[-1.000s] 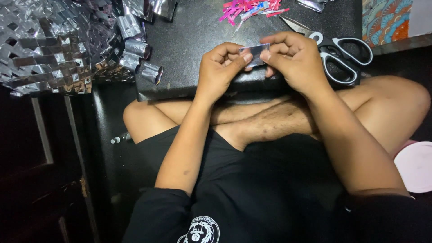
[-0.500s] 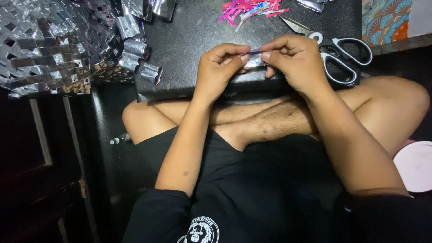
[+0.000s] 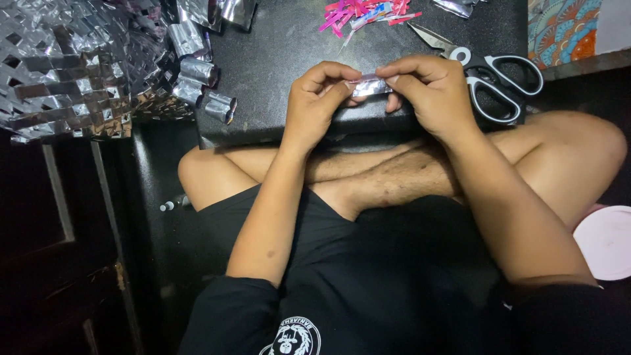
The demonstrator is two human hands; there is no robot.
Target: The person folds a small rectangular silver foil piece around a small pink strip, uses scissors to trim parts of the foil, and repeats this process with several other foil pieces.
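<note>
A small folded strip of silver foil (image 3: 369, 85) is pinched between both hands over the near edge of a black board (image 3: 282, 46). My left hand (image 3: 317, 98) grips its left end with thumb and fingertips. My right hand (image 3: 430, 92) holds the right end, fingers curled over it. Most of the strip is hidden by the fingers. I sit cross-legged with the board resting above my legs.
Black-handled scissors (image 3: 494, 72) lie just right of my right hand. Pink paper scraps (image 3: 358, 13) sit at the board's far edge. Rolled silver foil pieces (image 3: 200, 82) and a woven foil mat (image 3: 66, 72) lie at the left. A pink lid (image 3: 605, 240) is at right.
Both hands have stayed in place on the foil strip; the fingers shifted slightly, pressing the strip flatter between them.
</note>
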